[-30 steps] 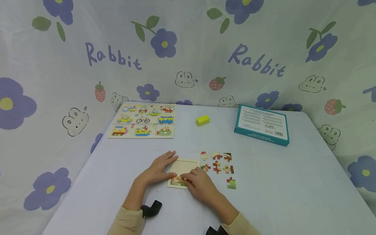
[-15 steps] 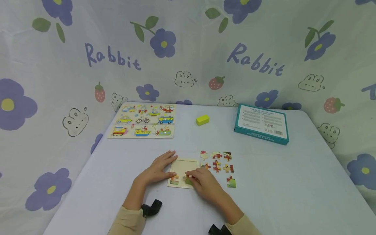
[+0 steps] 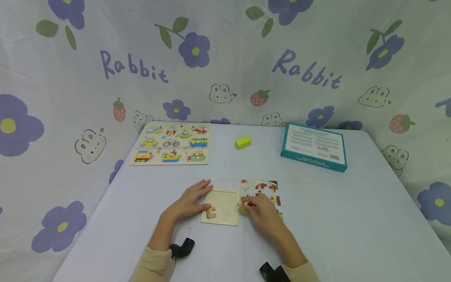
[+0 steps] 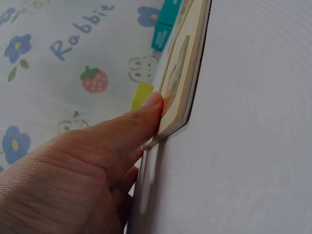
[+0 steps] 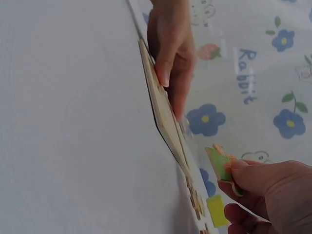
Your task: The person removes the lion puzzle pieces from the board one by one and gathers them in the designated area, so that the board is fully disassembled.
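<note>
My left hand [image 3: 190, 200] rests at the left side of a shallow square wooden puzzle tray [image 3: 227, 205], its fingers straight along the edge. Its thumb reaches over the rim onto a jigsaw piece [image 3: 211, 213] lying in the tray's lower left corner. Bare wood shows across the rest of the tray. Between thumb and fingertips, my right hand [image 3: 266, 215] pinches a green and orange jigsaw piece [image 5: 219, 164], raised just right of the tray. Several loose jigsaw pieces [image 3: 273, 185] lie in rows beyond and under that hand, which partly hides them.
At the back left lies a wooden vehicle puzzle board [image 3: 171, 144]. A yellow block [image 3: 243, 143] sits at the back middle, and a flat teal box [image 3: 314, 147] at the back right. White cloth covers the table [image 3: 352, 223]; a printed curtain [image 3: 225, 51] hangs behind.
The right hand has lifted a jigsaw piece from the tray's lower part and carried it right, past the tray's edge. The left hand stays in place.
</note>
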